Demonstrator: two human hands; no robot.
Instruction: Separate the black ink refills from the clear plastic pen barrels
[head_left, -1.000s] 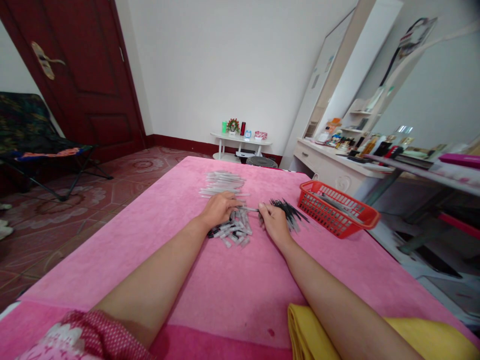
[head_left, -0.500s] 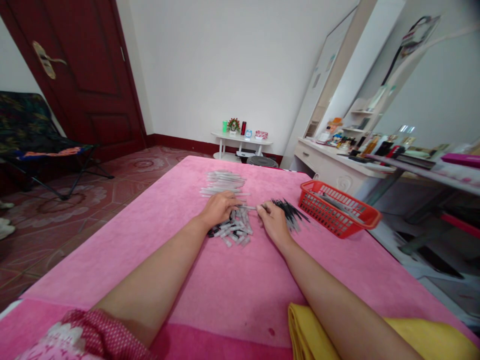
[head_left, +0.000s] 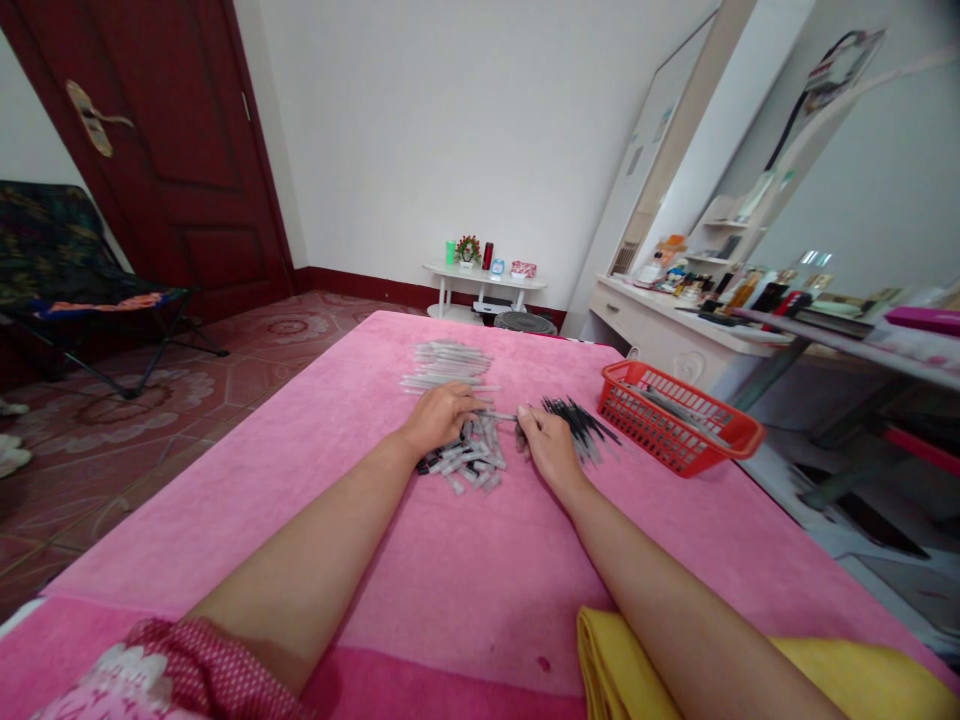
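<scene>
My left hand (head_left: 439, 413) and my right hand (head_left: 546, 440) meet over a pink cloth (head_left: 420, 560), fingers pinched on the two ends of one thin clear pen barrel (head_left: 498, 415). Under them lies a loose heap of small grey and black pen parts (head_left: 471, 462). A bundle of black refills (head_left: 576, 420) lies just right of my right hand. Farther back, a neat pile of clear barrels (head_left: 445, 365) rests on the cloth.
A red plastic basket (head_left: 679, 418) holding several pens sits at the right edge of the cloth. A yellow cloth (head_left: 885, 680) lies at the near right. Beyond are a white dresser (head_left: 660, 330), a small white table (head_left: 480, 280), a folding chair (head_left: 67, 290) and a dark red door (head_left: 172, 150).
Almost nothing differs; my right hand shifts slightly against the barrel while my left hand stays put.
</scene>
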